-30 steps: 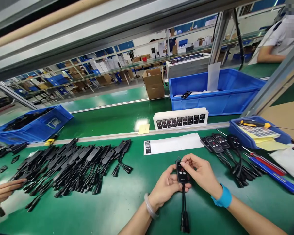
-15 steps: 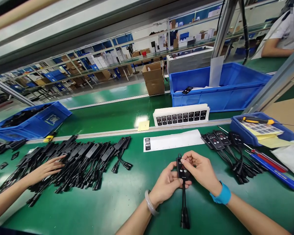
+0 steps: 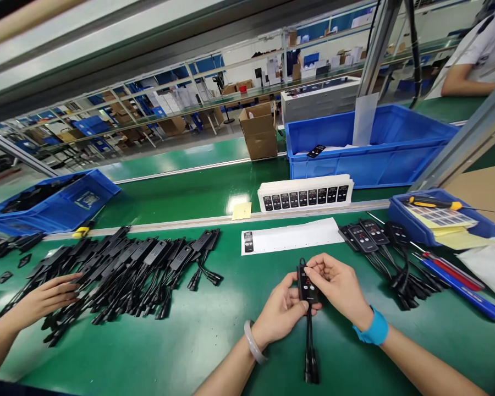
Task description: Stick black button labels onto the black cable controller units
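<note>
A black controller (image 3: 308, 292) with a printed front label is held upright, its two short cables hanging toward me. My left hand (image 3: 284, 311), with a grey bangle at the wrist, grips its lower body from the left. The thumb and fingers of my right hand (image 3: 334, 283), above a blue wristband, pinch its upper right edge. Behind them lies a white backing strip (image 3: 292, 236) with one black label (image 3: 248, 242) at its left end. Several labelled controllers (image 3: 365, 236) lie in a pile to the right.
Another person's hand (image 3: 55, 294) rests by a large heap of black controllers (image 3: 140, 253) on the left. A label stack (image 3: 305, 193) stands behind the strip. Blue bins (image 3: 355, 162) are behind; a small blue tray (image 3: 441, 231) and a blue-handled tool (image 3: 466, 291) are right.
The other person's hand has moved left over the heap. My hands and the controller between them have hardly moved.
</note>
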Available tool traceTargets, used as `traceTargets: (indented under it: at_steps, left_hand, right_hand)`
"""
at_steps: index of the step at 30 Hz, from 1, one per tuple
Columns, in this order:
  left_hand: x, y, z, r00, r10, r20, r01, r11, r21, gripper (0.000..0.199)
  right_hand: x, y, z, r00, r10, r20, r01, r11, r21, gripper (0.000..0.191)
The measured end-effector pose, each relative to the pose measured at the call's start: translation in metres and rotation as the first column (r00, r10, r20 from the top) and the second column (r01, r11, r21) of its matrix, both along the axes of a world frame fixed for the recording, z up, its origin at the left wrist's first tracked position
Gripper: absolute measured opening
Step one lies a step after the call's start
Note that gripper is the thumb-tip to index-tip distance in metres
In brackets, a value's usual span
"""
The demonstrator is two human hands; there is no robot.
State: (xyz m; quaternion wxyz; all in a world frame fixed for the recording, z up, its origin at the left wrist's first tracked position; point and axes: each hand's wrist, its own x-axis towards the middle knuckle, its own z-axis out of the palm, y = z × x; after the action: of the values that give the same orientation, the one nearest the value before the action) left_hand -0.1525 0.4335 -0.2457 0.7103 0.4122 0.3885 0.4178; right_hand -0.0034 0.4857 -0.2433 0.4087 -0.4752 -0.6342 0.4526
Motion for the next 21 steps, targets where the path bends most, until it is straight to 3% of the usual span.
traceTargets:
  at_steps: [7,14,16,19,21]
  left_hand:
    - [0.000,0.000,0.002,0.998,0.031,0.048,-0.030,0.999,-0.039,0.047]
    - [-0.006,0.006,-0.002,0.989,0.114,0.098,-0.106,0.991,-0.079,0.036]
    - [-0.008,0.008,-0.003,0.983,0.144,0.112,-0.136,0.988,-0.076,0.035]
    - [-0.008,0.010,-0.002,0.976,0.177,0.124,-0.169,0.983,-0.072,0.036]
    - [-0.006,0.010,-0.001,0.978,0.177,0.110,-0.171,0.983,-0.063,0.038]
  right_hand:
    - [0.010,0.009,-0.002,0.970,-0.011,0.244,-0.009,0.997,0.078,0.028]
    - [0.001,-0.001,-0.007,0.958,0.240,0.157,-0.234,0.971,-0.052,0.028]
    - [-0.001,-0.005,-0.007,0.945,0.280,0.171,-0.279,0.960,-0.030,0.038]
    - [-0.002,-0.006,-0.008,0.939,0.316,0.133,-0.320,0.947,0.006,0.070]
    - [-0.001,-0.006,-0.010,0.940,0.334,0.068,-0.335,0.942,-0.006,0.074]
